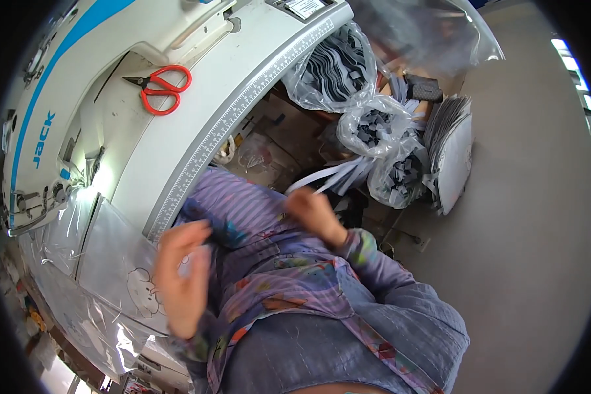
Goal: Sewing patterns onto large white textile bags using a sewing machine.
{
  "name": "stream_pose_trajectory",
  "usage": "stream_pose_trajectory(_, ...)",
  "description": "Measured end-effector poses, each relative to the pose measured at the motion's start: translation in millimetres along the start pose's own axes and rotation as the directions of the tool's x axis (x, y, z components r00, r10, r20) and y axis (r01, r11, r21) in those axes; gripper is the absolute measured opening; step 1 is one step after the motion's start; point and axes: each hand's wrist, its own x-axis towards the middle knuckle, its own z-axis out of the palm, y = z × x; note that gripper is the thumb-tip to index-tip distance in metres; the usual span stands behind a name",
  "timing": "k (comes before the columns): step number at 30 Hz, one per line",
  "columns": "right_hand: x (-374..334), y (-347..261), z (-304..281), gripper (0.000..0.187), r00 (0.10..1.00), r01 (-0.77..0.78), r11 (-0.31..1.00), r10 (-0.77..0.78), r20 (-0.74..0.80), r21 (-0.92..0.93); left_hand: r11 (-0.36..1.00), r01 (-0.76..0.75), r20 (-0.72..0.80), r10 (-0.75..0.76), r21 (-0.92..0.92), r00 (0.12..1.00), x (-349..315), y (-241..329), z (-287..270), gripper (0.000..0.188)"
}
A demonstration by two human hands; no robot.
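Observation:
My left hand [182, 279] is raised beside the table edge, over a clear plastic bag [121, 246] with a cartoon animal printed on it. Its fingers bend loosely apart from the thumb, and nothing shows between them. In front of my lap is my right hand [314, 215], blurred, with its fingers curled together; what they hold, if anything, is hidden. Pale fabric strips [340, 176] hang just beyond that hand, and I cannot tell whether it touches them. Purple striped cloth [243, 197] covers my lap.
A white and blue sewing machine [43, 125] stands at the left, its lamp lit. Red-handled scissors [161, 90] lie on the table [210, 72], whose edge carries a ruler. Clear bags [331, 65] of grey fabric pieces and a stack of grey panels [452, 154] are at the right.

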Motion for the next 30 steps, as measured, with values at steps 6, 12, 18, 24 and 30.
stream_pose_trajectory(6,15,-116,-16,0.015,0.905,0.274,0.952,-0.208,0.372,-0.134,0.96,-0.217,0.371,0.139,0.176,0.918,42,-22,80,0.019)
stream_pose_trajectory(12,30,-8,-73,0.027,0.966,-0.011,0.859,0.142,0.216,-0.513,0.999,0.053,0.309,-0.051,0.001,0.95,44,-48,68,0.033)
stream_pose_trajectory(18,53,113,-102,0.038,0.96,0.004,0.916,0.108,0.259,-0.4,0.963,0.11,-0.045,-0.125,-0.247,0.991,65,-33,-6,0.031)
stream_pose_trajectory(24,99,-250,-26,0.038,0.826,0.048,0.937,-0.232,0.513,0.345,0.981,-0.178,-0.014,0.177,-0.08,0.984,78,-2,-28,0.026)
stream_pose_trajectory(30,150,-272,-1,0.011,0.801,0.022,0.887,-0.292,0.522,0.461,0.765,-0.154,-0.199,0.035,-0.625,0.979,48,-35,-81,0.023)
